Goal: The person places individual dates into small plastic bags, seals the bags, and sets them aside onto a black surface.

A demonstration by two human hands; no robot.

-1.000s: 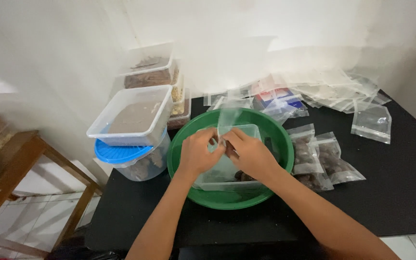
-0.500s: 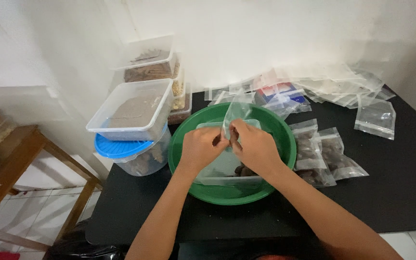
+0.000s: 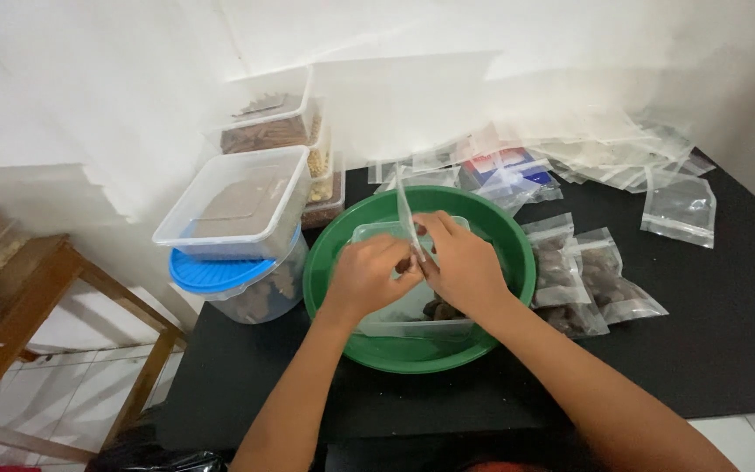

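My left hand (image 3: 369, 275) and my right hand (image 3: 462, 267) meet over a green bowl (image 3: 502, 240) on a black table (image 3: 727, 323). Both pinch a small clear plastic zip bag (image 3: 406, 214) that stands upright between the fingers. Inside the bowl sits a clear plastic container (image 3: 412, 322) with dark brown pieces in it, mostly hidden by my hands.
Filled clear bags of dark pieces (image 3: 592, 280) lie right of the bowl. Empty clear bags (image 3: 605, 153) are spread along the back, one apart (image 3: 679, 205). Stacked plastic tubs (image 3: 238, 210) with a blue lid (image 3: 211, 271) stand at left. A wooden table (image 3: 19, 297) is beside.
My hands stay over the bowl and keep working the small bag, which now stands more upright and edge-on. The view has shifted slightly.
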